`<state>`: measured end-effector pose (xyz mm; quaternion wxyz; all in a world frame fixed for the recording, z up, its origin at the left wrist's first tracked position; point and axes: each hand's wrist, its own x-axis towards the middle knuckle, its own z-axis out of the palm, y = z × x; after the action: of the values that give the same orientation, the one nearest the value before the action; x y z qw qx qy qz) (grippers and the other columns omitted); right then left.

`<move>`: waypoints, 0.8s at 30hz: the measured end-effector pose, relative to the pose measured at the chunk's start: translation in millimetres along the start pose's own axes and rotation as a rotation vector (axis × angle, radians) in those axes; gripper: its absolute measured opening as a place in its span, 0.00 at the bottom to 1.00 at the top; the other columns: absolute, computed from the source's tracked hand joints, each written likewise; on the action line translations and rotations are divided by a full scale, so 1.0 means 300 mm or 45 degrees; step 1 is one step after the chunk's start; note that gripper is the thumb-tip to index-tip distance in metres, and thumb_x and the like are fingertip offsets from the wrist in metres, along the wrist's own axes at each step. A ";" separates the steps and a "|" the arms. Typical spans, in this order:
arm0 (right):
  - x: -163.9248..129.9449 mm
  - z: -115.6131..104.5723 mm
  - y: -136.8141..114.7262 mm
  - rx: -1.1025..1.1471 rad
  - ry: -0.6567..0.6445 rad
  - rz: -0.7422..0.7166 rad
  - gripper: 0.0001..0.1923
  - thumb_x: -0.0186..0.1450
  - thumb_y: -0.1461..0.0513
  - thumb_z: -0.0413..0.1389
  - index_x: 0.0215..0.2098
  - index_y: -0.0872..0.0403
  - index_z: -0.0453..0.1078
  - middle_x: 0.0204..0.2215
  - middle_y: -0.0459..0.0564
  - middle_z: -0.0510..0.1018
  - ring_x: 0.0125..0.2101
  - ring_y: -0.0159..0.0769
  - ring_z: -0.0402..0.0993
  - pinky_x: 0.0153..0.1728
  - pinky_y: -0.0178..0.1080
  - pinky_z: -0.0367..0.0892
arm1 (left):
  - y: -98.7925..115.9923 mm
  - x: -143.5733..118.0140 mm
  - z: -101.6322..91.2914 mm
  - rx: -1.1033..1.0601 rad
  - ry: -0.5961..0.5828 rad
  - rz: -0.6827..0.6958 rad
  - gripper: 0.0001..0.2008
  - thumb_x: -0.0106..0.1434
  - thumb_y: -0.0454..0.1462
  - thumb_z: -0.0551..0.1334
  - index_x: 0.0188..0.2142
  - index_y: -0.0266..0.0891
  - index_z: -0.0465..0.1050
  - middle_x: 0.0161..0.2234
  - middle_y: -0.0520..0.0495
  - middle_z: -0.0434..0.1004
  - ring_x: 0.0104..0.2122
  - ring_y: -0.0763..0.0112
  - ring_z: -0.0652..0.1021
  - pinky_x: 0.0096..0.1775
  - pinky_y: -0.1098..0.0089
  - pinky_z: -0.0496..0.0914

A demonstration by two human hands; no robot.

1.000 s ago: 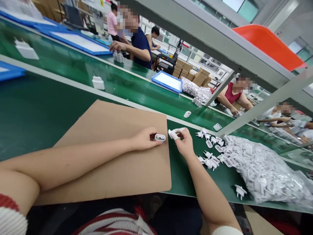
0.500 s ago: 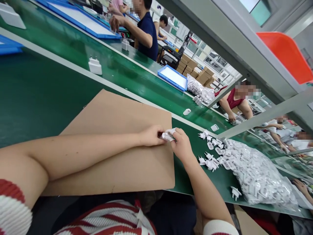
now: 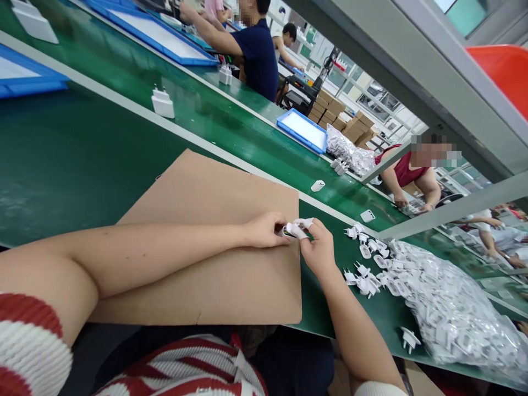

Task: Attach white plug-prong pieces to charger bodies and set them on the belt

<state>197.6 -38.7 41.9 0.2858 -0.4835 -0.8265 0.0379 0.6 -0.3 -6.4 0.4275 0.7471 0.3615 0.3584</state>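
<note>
We hold a white casing (image 3: 284, 232) in our left hand (image 3: 266, 228), its fingers clamped around the sides so that the open end faces our right hand (image 3: 320, 250). The casing sits just above the right edge of a brown cardboard sheet (image 3: 231, 192), which lies on the green counter (image 3: 124, 165). Our right hand comes in from the other side, white covers on its thumb and forefinger, the tips brought up against the casing's mouth. The white covers blend with the white plastic here, so we cannot tell whether those fingers pinch a separate piece or stand slightly apart.

Just right of the sheet, we have loose plug pieces (image 3: 367, 283) scattered in small clusters, some with their pins showing. They run up to a clear bag (image 3: 457, 313) packed with more white parts, and a single plug piece (image 3: 410, 339) lies near the counter's front edge.

Beyond the pale rail (image 3: 243, 166), we see an upright white adapter (image 3: 163, 103) on the green strip, pins upward, and a small white shell (image 3: 318, 186) farther right. Across from us, a person in a navy shirt (image 3: 260, 60) reaches over a blue-rimmed tray.
</note>
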 end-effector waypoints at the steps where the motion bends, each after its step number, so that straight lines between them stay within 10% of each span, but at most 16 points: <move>1: -0.005 0.002 0.003 -0.007 0.024 -0.003 0.15 0.61 0.71 0.51 0.39 0.52 0.76 0.35 0.51 0.76 0.37 0.40 0.74 0.38 0.39 0.71 | 0.001 -0.001 0.000 -0.002 -0.010 -0.010 0.14 0.54 0.46 0.72 0.33 0.38 0.78 0.31 0.49 0.77 0.31 0.65 0.76 0.33 0.67 0.69; 11: 0.002 -0.006 0.000 -0.123 -0.072 -0.181 0.20 0.62 0.72 0.51 0.47 0.51 0.77 0.38 0.53 0.77 0.40 0.43 0.72 0.40 0.41 0.70 | 0.005 -0.003 -0.003 -0.075 -0.053 -0.030 0.14 0.55 0.45 0.71 0.37 0.38 0.78 0.34 0.47 0.79 0.33 0.62 0.78 0.36 0.65 0.71; 24: 0.080 -0.054 -0.078 -0.347 -0.337 0.100 0.11 0.55 0.72 0.54 0.25 0.52 0.73 0.28 0.47 0.70 0.28 0.35 0.66 0.26 0.38 0.50 | -0.008 -0.009 0.010 -0.040 -0.028 -0.016 0.16 0.57 0.49 0.70 0.33 0.38 0.77 0.31 0.47 0.78 0.32 0.63 0.77 0.35 0.65 0.69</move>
<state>178.8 -34.9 73.7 0.1048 -0.5405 -0.8348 0.0000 1.2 -2.8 -10.2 0.4453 0.7419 0.3557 0.3532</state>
